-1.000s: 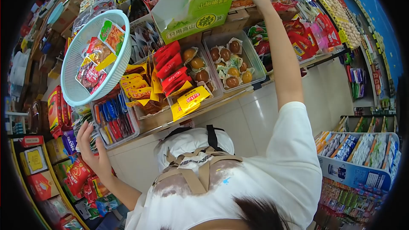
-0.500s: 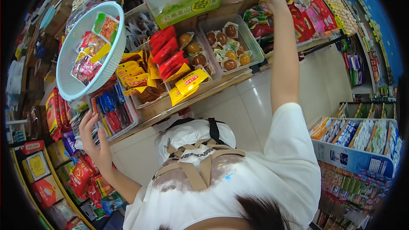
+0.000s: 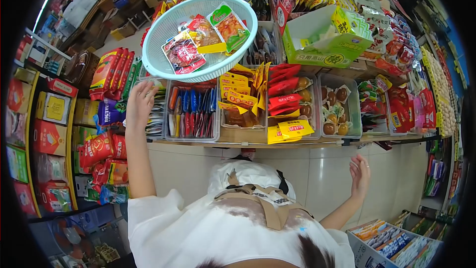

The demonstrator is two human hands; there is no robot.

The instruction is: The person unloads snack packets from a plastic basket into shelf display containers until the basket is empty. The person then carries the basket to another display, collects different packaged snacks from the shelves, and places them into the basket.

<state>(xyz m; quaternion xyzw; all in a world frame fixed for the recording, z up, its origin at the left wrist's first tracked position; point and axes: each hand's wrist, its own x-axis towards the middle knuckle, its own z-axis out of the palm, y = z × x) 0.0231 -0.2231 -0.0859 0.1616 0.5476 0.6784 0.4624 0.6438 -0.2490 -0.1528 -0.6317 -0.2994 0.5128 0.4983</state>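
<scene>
My left hand [image 3: 141,103] is raised at the left end of the display, its fingers loosely extended and nothing visible in it. Just above those fingertips is the rim of a light blue plastic basket [image 3: 150,64]; whether they touch, I cannot tell. Several snack packets lie in the basket, among them a red-and-green one [image 3: 228,27]. Beside the hand stand upright packets in a clear bin [image 3: 192,111]. My right hand [image 3: 360,176] hangs over the floor in front of the counter edge, fingers apart, holding nothing.
Clear bins hold yellow packets [image 3: 243,94], red packets [image 3: 283,101] and wrapped brown eggs [image 3: 341,94]. Behind them sits an open green carton [image 3: 322,44]. A wooden counter edge [image 3: 277,145] runs across. Shelves with boxes [image 3: 49,136] stand left; a packet box [image 3: 391,243] is lower right.
My right hand has come down from the back of the display to below the counter edge. My left hand has risen towards the basket. The view has turned, showing more of the left shelves.
</scene>
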